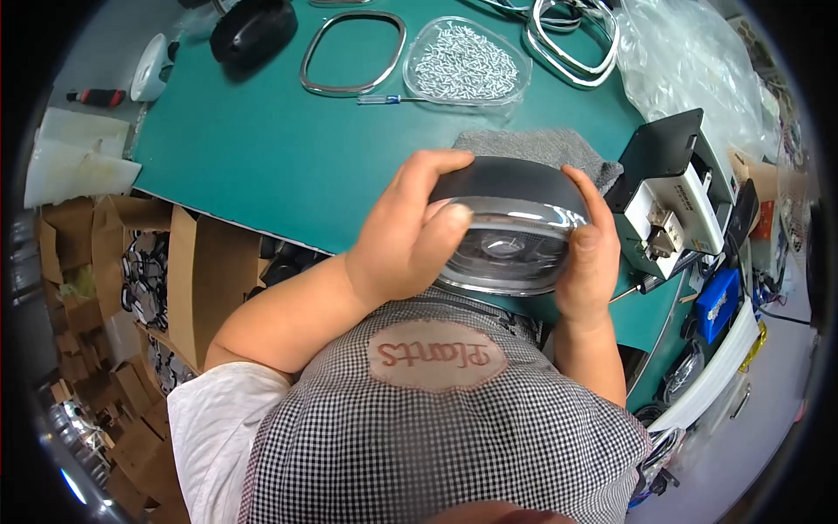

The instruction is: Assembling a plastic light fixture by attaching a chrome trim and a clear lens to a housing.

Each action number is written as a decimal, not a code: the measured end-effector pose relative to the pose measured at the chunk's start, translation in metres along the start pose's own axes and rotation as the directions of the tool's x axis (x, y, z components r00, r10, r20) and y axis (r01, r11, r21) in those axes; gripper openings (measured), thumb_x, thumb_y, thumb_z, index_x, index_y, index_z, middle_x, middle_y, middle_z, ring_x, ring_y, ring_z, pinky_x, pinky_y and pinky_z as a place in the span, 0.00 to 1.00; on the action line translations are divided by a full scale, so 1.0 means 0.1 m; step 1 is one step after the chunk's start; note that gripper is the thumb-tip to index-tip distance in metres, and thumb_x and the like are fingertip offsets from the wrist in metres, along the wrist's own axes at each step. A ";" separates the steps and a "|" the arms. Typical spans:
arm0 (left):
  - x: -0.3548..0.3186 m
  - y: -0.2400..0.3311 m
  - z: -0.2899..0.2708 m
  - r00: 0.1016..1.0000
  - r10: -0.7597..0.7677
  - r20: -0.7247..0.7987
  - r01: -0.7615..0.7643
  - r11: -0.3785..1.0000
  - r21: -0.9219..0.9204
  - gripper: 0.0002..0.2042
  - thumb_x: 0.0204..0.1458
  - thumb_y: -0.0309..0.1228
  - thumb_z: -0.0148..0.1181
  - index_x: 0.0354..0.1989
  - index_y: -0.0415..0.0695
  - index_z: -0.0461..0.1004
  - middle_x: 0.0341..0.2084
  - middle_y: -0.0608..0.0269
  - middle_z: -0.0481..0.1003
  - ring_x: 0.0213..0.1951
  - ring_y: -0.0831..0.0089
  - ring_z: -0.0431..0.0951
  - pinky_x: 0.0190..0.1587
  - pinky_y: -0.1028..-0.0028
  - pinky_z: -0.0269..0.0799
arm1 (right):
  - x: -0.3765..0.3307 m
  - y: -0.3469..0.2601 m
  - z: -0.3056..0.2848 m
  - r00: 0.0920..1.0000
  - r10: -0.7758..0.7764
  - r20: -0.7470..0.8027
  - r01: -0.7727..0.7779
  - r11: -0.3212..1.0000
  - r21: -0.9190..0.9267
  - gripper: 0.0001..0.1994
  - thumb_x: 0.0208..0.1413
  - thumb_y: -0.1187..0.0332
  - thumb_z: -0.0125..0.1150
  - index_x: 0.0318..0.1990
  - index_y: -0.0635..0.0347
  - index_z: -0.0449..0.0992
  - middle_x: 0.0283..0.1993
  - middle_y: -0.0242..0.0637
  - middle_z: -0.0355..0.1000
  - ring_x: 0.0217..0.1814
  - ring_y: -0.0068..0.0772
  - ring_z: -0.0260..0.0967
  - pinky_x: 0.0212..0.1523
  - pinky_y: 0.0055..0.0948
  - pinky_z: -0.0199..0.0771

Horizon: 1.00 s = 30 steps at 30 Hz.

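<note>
Between my two hands I hold a rounded black lamp housing [511,179] with a clear glossy cover, tilted so the cover faces me. My left hand [415,223] grips its left side, thumb on the cover's edge and fingers over the top. On the other side my right hand [592,240] wraps round the right edge, thumb at the front. The fingertips behind the housing are hidden. A grey cloth [546,144] lies on the table just beyond it.
On the green table [262,157] are a plastic tray of screws [415,74], a screwdriver [380,99], a metal ring frame [307,74] and a black housing [253,35]. A white-and-black machine [672,205] and blue box [717,306] stand right. Cardboard boxes [183,279] stand lower left.
</note>
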<state>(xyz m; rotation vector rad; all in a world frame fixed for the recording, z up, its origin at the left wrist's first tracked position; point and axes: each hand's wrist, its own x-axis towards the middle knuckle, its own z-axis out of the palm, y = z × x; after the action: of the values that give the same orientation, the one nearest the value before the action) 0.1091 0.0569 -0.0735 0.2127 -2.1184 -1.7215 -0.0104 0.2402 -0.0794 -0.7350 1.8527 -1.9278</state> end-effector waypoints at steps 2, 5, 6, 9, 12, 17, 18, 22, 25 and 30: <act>0.09 0.11 -0.04 0.998 -0.052 0.046 0.041 0.973 0.227 0.28 0.55 0.43 0.60 0.58 0.35 0.66 0.47 0.48 0.73 0.48 0.57 0.75 0.53 0.63 0.71 | 0.02 -0.02 0.02 1.000 -0.027 0.005 0.028 0.998 -0.049 0.40 0.57 0.40 0.59 0.62 0.72 0.64 0.54 0.45 0.70 0.56 0.34 0.68 0.59 0.32 0.66; 0.27 0.25 -0.08 0.973 0.072 0.218 -0.177 0.839 0.515 0.34 0.49 0.50 0.66 0.58 0.38 0.68 0.47 0.50 0.74 0.48 0.53 0.75 0.53 0.60 0.71 | 0.06 -0.13 0.05 0.996 -0.092 0.006 0.092 0.977 -0.194 0.39 0.56 0.41 0.61 0.60 0.71 0.67 0.52 0.48 0.72 0.53 0.39 0.71 0.56 0.34 0.69; 0.30 0.28 -0.07 0.969 0.063 0.237 -0.172 0.863 0.476 0.40 0.43 0.56 0.70 0.59 0.40 0.69 0.48 0.50 0.74 0.48 0.50 0.74 0.53 0.59 0.71 | 0.09 -0.18 0.07 0.989 -0.127 0.069 0.143 0.939 -0.312 0.39 0.54 0.41 0.62 0.60 0.70 0.67 0.51 0.49 0.72 0.53 0.42 0.71 0.55 0.35 0.70; 0.29 0.26 -0.09 0.965 0.085 0.248 -0.192 0.873 0.448 0.41 0.42 0.55 0.71 0.61 0.40 0.68 0.47 0.50 0.74 0.49 0.51 0.74 0.53 0.59 0.71 | 0.14 -0.35 0.12 0.984 -0.137 0.114 0.172 0.903 -0.394 0.39 0.51 0.41 0.65 0.58 0.68 0.69 0.50 0.52 0.72 0.51 0.48 0.72 0.53 0.38 0.71; 0.29 0.26 -0.16 0.960 0.098 0.262 -0.186 0.924 0.335 0.45 0.41 0.58 0.70 0.63 0.39 0.65 0.50 0.51 0.72 0.54 0.56 0.74 0.55 0.62 0.70 | 0.19 -0.51 0.07 0.971 -0.138 0.197 0.222 0.825 -0.520 0.41 0.50 0.40 0.65 0.60 0.68 0.69 0.50 0.52 0.72 0.52 0.48 0.72 0.54 0.37 0.71; 0.30 0.22 -0.10 0.998 0.038 0.041 -0.014 0.883 -0.470 0.47 0.49 0.55 0.66 0.68 0.35 0.52 0.63 0.50 0.60 0.65 0.63 0.61 0.65 0.65 0.62 | 0.15 -0.57 0.07 0.991 -0.131 -0.001 0.129 0.980 -0.153 0.55 0.44 0.33 0.65 0.69 0.70 0.57 0.61 0.48 0.67 0.60 0.40 0.68 0.61 0.36 0.66; 0.30 0.15 -0.08 0.997 0.070 0.023 -0.050 0.866 -0.498 0.47 0.50 0.55 0.65 0.69 0.35 0.50 0.64 0.49 0.58 0.66 0.62 0.60 0.66 0.64 0.61 | 0.12 -0.53 0.08 0.996 -0.076 0.050 0.081 0.993 -0.087 0.57 0.47 0.30 0.61 0.71 0.69 0.49 0.68 0.49 0.58 0.68 0.40 0.60 0.67 0.38 0.58; 0.20 -0.33 0.12 0.989 0.144 0.010 -0.118 0.845 -0.522 0.48 0.52 0.57 0.62 0.70 0.36 0.47 0.64 0.48 0.58 0.67 0.60 0.58 0.66 0.63 0.58 | 0.06 -0.18 0.01 0.978 -0.210 -0.015 0.205 0.966 -0.158 0.55 0.48 0.30 0.59 0.70 0.69 0.52 0.66 0.48 0.60 0.66 0.38 0.61 0.66 0.38 0.59; 0.23 -0.38 0.11 0.965 0.241 0.103 -0.189 0.913 -0.362 0.48 0.54 0.58 0.59 0.70 0.36 0.45 0.64 0.48 0.58 0.66 0.61 0.60 0.65 0.63 0.59 | 0.12 -0.02 -0.23 0.938 -0.337 0.080 0.344 0.880 -0.327 0.50 0.50 0.31 0.57 0.67 0.67 0.58 0.64 0.51 0.62 0.65 0.42 0.62 0.64 0.40 0.62; 0.51 -0.18 0.00 0.821 0.521 0.235 -0.567 0.794 0.220 0.37 0.48 0.59 0.63 0.59 0.40 0.72 0.58 0.43 0.66 0.56 0.52 0.70 0.58 0.60 0.67 | 0.17 0.11 -0.27 0.807 -0.535 0.251 0.589 0.694 -0.414 0.43 0.49 0.33 0.60 0.62 0.61 0.68 0.56 0.58 0.65 0.57 0.53 0.67 0.55 0.44 0.71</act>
<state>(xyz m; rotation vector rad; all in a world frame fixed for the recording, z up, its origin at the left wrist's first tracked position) 0.0605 0.0347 -0.0801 -0.4482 -2.2385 -1.1241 -0.0413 0.2511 -0.0885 -1.7174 2.2346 -1.6720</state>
